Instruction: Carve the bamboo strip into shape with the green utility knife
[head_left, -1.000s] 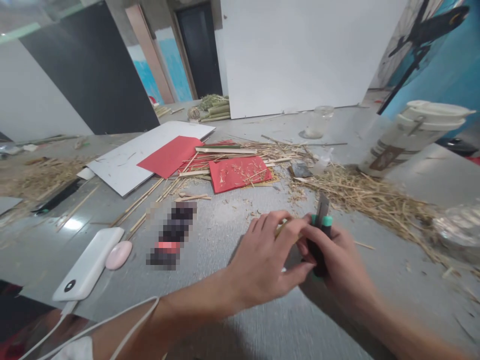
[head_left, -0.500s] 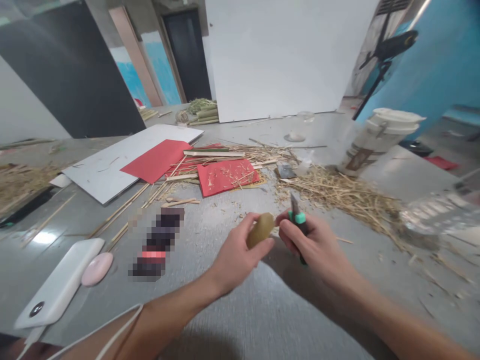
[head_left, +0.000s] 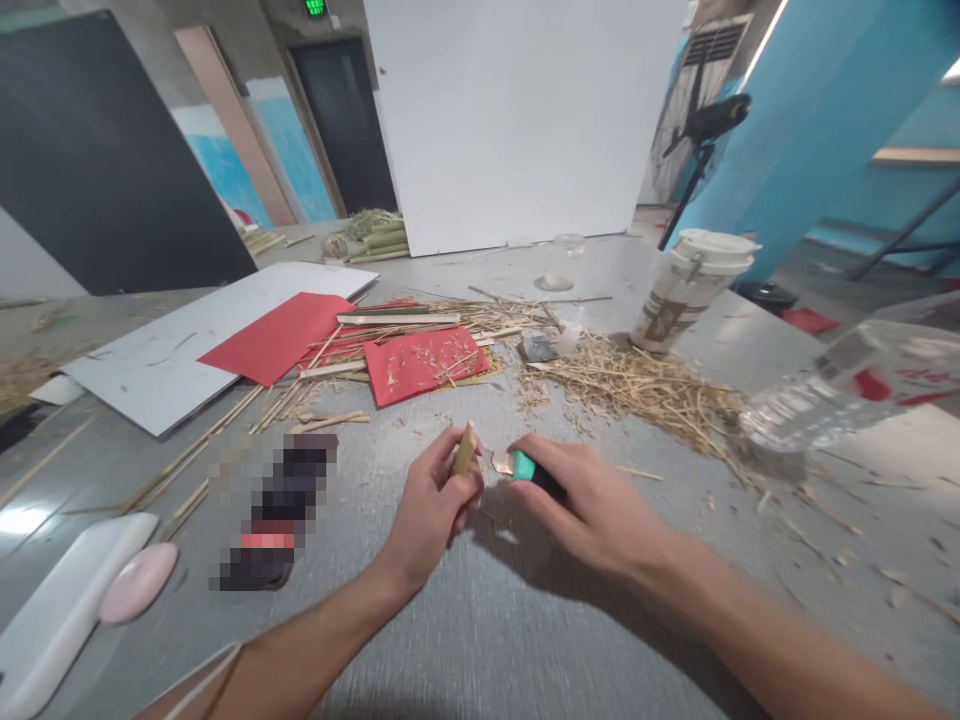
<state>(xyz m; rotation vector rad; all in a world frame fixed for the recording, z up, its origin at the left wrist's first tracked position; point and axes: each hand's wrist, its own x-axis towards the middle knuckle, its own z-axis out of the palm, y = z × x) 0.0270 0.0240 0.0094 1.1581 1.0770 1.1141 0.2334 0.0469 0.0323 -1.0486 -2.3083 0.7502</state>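
Between the thumb and fingers of my left hand [head_left: 433,510] is a short yellow-green strip that looks like bamboo [head_left: 465,450], its pale cut end pointing up. My right hand [head_left: 592,505] is closed around a utility knife [head_left: 523,468] with a black and green handle. The knife's short blade points left, toward the strip, with a small gap between them. Both hands are just above the grey table [head_left: 450,640]. Beyond them lies a red paper sheet [head_left: 427,365] strewn with shavings.
Dry straw [head_left: 645,385] is heaped at right, near a clear plastic bottle [head_left: 840,390] and a lidded jar [head_left: 690,290]. At left lie a white power bank [head_left: 75,610], a pink oval object [head_left: 139,583] and a pixelated dark object [head_left: 289,500]. A white board [head_left: 135,370] lies behind.
The knife has swung from pointing up and away to pointing left at the strip. My left hand has turned the strip, now seen narrow side on. The view has shifted right.
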